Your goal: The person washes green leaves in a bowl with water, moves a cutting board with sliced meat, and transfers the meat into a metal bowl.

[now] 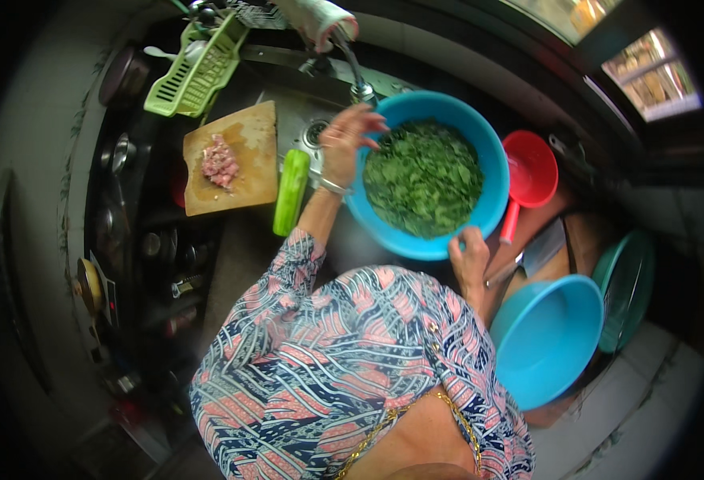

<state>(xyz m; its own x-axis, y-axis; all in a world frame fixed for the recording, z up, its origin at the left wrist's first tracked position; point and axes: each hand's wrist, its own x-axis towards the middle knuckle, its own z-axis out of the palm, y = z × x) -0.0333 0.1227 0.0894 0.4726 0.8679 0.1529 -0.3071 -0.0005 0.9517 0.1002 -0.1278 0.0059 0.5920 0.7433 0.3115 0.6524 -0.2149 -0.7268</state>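
Observation:
In front of me a large blue plastic basin (496,150) holds chopped leafy greens (424,180), which look wet. My left hand (352,141) is raised at the basin's left rim, fingers apart and holding nothing, just below the tap (361,90). Curled over the near rim is my right hand (470,255). A peeled green gourd (292,192) lies left of my left forearm. Further left, a wooden cutting board (256,174) carries a small heap of chopped raw meat (220,165).
A red plastic dipper (531,168) rests right of the basin. Below it lies a cleaver (543,249), with a second blue basin (549,342) and a green basin (633,288) nearby. A light-green utensil basket (190,84) stands at the back left. The sink drain (316,133) shows beside my left hand.

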